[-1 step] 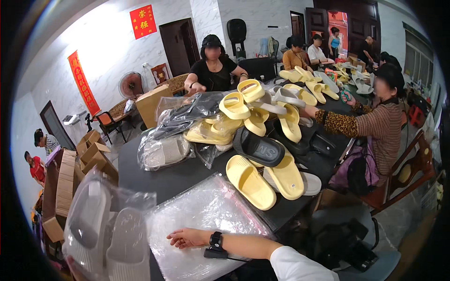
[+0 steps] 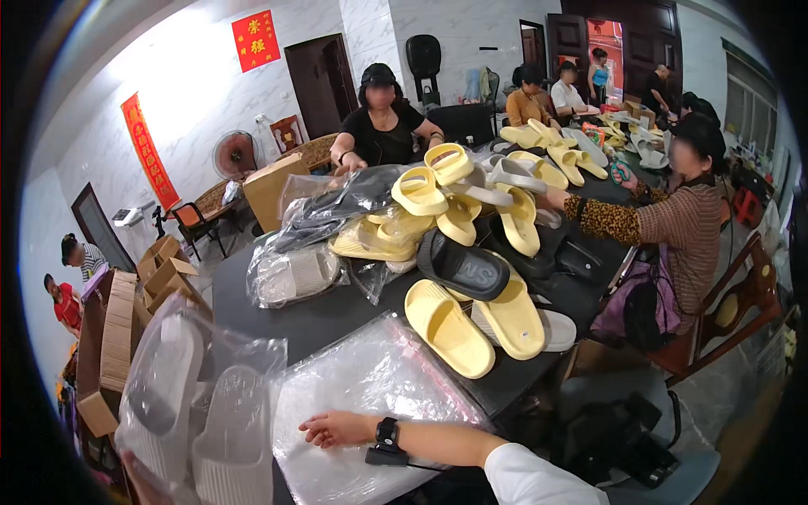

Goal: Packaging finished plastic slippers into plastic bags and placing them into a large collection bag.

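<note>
A pair of grey slide slippers [image 2: 231, 429] in a clear plastic bag is held up at the lower left. Only the edge of my left hand [image 2: 139, 475] shows behind the bag; it grips the bagged slippers from below, and most of its fingers are hidden. My right hand [image 2: 335, 427] lies over a stack of clear plastic bags [image 2: 358, 370], its fingers loosely bent and holding nothing. Beyond the stack rest two yellow slippers [image 2: 450, 328] and a black slipper [image 2: 465, 264]. Another bagged grey pair [image 2: 296, 274] lies farther left.
Yellow, grey and black slippers are heaped along the dark table [image 2: 240, 290]. A person across it touches dark bagged slippers [image 2: 353, 194]; another person at the right reaches into the heap. Cardboard boxes [image 2: 172, 278] stand at the left, a chair [image 2: 715, 320] at the right.
The bagged grey slippers in my left hand have shifted slightly right. The person across has lowered a hand to the dark bagged slippers. My right hand stays in place.
</note>
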Motion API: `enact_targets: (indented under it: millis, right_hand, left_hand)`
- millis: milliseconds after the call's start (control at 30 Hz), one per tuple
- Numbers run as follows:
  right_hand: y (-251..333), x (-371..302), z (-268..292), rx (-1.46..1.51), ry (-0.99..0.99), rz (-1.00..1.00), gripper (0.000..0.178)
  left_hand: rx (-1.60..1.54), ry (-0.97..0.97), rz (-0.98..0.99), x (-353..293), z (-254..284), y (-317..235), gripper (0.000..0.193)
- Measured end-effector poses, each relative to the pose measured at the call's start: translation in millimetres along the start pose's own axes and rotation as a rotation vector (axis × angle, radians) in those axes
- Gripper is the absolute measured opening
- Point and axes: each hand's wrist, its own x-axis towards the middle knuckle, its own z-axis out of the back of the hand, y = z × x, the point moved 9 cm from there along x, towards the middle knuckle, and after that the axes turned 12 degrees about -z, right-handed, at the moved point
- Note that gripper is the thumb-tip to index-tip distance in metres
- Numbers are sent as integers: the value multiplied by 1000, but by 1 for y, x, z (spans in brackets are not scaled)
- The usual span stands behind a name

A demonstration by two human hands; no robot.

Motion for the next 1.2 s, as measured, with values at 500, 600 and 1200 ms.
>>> enact_targets:
  millis: [500,600,1200]
  right_hand:
    - [-6,14,1,-113,-2,-60,29]
    - [-7,14,5,-54,18,-12,31]
    - [13,-13,5,-72,-197,-55,30]
  left_hand:
    - [-630,248,657,42,-281,231,20]
    - [-1005,456,303,27,-279,159,14]
    - [544,306,563,-175,23,260,45]
